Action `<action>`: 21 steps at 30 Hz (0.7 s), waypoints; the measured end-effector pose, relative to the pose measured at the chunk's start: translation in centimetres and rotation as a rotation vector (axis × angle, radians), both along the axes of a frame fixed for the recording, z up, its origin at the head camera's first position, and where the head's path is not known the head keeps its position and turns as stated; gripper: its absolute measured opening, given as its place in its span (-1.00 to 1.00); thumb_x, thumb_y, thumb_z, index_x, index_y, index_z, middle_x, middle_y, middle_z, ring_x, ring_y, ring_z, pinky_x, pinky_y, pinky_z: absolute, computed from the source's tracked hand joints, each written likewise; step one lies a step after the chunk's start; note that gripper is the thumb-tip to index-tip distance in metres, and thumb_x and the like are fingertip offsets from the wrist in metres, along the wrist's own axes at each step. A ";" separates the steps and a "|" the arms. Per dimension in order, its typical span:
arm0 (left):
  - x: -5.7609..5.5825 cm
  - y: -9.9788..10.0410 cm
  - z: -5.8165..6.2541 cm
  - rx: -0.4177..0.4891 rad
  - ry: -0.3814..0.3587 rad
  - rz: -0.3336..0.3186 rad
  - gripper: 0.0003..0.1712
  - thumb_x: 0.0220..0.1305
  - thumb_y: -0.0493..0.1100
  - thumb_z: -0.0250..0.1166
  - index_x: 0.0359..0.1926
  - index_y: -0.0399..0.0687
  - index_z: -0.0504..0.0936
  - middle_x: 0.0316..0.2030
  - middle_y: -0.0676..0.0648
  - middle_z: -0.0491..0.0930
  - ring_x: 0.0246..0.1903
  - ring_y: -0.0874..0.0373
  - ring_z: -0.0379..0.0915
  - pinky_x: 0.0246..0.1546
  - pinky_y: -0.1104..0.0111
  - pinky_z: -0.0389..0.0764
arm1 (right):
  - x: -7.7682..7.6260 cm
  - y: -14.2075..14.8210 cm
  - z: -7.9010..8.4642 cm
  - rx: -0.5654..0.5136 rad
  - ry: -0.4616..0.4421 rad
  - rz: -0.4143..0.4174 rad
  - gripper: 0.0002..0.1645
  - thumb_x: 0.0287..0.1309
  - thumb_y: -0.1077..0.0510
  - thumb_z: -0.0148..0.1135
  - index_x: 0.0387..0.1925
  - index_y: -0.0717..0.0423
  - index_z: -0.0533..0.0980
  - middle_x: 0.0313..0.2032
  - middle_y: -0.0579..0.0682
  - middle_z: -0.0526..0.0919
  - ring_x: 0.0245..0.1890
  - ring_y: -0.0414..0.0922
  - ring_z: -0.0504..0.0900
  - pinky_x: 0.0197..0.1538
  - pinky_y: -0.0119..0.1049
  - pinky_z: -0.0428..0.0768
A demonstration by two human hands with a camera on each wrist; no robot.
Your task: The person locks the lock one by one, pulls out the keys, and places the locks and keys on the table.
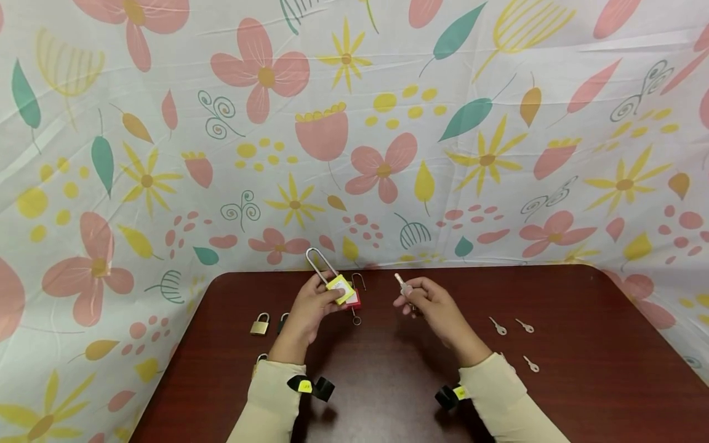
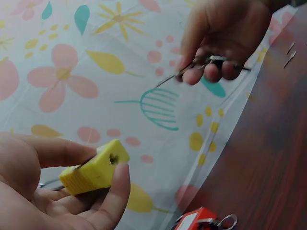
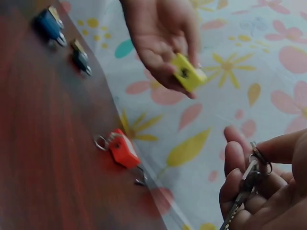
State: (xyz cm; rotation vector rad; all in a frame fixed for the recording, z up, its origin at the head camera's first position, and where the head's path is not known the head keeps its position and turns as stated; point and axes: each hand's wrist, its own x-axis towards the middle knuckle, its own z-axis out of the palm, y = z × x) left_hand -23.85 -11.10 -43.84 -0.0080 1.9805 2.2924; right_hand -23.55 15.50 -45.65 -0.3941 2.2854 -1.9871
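Observation:
In the head view, my left hand (image 1: 310, 311) grips a yellow padlock (image 1: 341, 289) by its body, its long shackle pointing up and to the left. The left wrist view shows the keyhole in the end of the padlock (image 2: 98, 167), facing my other hand. My right hand (image 1: 440, 311) pinches a key (image 1: 401, 283) a short way to the right, apart from the padlock. A ring and more than one key (image 3: 249, 184) appear within those fingers in the right wrist view. Behind the left hand lies a red padlock (image 1: 354, 300), partly covered, with a ringed key at its lower end.
On the left of the brown table (image 1: 376, 394) are a brass padlock (image 1: 258, 326) and others partly hidden by the left arm. A blue padlock (image 3: 47, 25) shows in the right wrist view. Loose keys (image 1: 500, 328) lie at right. A flowered cloth (image 1: 388, 123) hangs behind.

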 end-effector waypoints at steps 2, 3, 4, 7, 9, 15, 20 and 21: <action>0.0 -0.4 0.1 -0.023 -0.001 0.011 -0.54 0.34 -0.42 0.20 0.23 -0.35 0.37 0.02 -0.35 0.62 -0.30 0.21 0.63 -0.13 0.26 0.71 | -0.1 0.6 0.3 0.026 -0.004 -0.021 -0.64 0.52 0.03 0.06 0.06 0.26 0.43 -0.16 0.22 0.75 -0.30 -0.09 0.68 -0.23 -0.30 0.65; -0.1 -0.7 0.1 -0.030 0.001 0.014 -0.57 0.34 -0.42 0.20 0.20 -0.36 0.37 0.03 -0.39 0.62 -0.30 0.21 0.64 -0.16 0.29 0.70 | -0.2 0.9 0.3 0.038 -0.009 -0.033 -0.65 0.52 0.03 0.06 0.06 0.24 0.43 -0.14 0.22 0.75 -0.27 -0.06 0.69 -0.21 -0.30 0.66; -0.1 -0.9 0.1 -0.034 -0.002 0.019 -0.59 0.34 -0.42 0.20 0.18 -0.35 0.37 0.05 -0.41 0.62 -0.29 0.21 0.64 -0.18 0.31 0.70 | -0.3 1.2 0.4 0.048 -0.014 -0.043 -0.64 0.52 0.02 0.06 0.07 0.24 0.43 -0.13 0.22 0.76 -0.25 -0.03 0.69 -0.20 -0.30 0.66; -0.2 -1.4 0.0 -0.066 0.000 0.032 -0.62 0.35 -0.41 0.21 0.15 -0.34 0.37 0.05 -0.41 0.61 -0.27 0.18 0.64 -0.21 0.33 0.70 | -0.7 2.0 0.4 0.066 -0.030 -0.068 -0.64 0.52 0.00 0.06 0.07 0.22 0.42 -0.11 0.19 0.76 -0.21 -0.01 0.69 -0.17 -0.30 0.66; -0.4 -1.8 -0.1 -0.096 -0.005 0.041 -0.60 0.35 -0.40 0.22 0.16 -0.35 0.38 0.00 -0.35 0.59 -0.27 0.15 0.63 -0.21 0.30 0.71 | -0.9 2.5 0.4 0.073 -0.035 -0.079 -0.62 0.52 -0.02 0.06 0.08 0.21 0.41 -0.11 0.15 0.76 -0.22 -0.06 0.69 -0.16 -0.32 0.66; -0.6 -2.7 -0.3 -0.210 -0.041 0.057 -0.58 0.35 -0.37 0.25 0.20 -0.35 0.45 -0.02 -0.28 0.50 -0.27 0.11 0.63 -0.14 0.22 0.74 | -1.5 4.1 0.2 0.073 -0.036 -0.121 -0.59 0.53 0.00 0.04 0.10 0.28 0.39 -0.11 0.12 0.76 -0.24 -0.18 0.68 -0.11 -0.31 0.68; -0.6 -3.3 -0.8 -0.281 -0.078 0.029 -0.58 0.35 -0.40 0.24 0.20 -0.41 0.47 -0.07 -0.30 0.51 -0.27 0.08 0.64 -0.19 0.24 0.75 | -1.8 5.4 0.1 0.089 -0.055 -0.171 -0.61 0.51 0.07 0.07 0.10 0.33 0.40 -0.11 0.14 0.72 -0.25 -0.19 0.70 -0.14 -0.33 0.70; -0.6 -3.3 -0.9 -0.292 -0.084 0.019 -0.58 0.35 -0.40 0.23 0.20 -0.42 0.47 -0.08 -0.31 0.51 -0.26 0.06 0.64 -0.19 0.24 0.76 | -1.8 5.6 0.1 0.091 -0.064 -0.184 -0.62 0.51 0.08 0.08 0.09 0.33 0.40 -0.12 0.13 0.70 -0.26 -0.20 0.71 -0.15 -0.33 0.70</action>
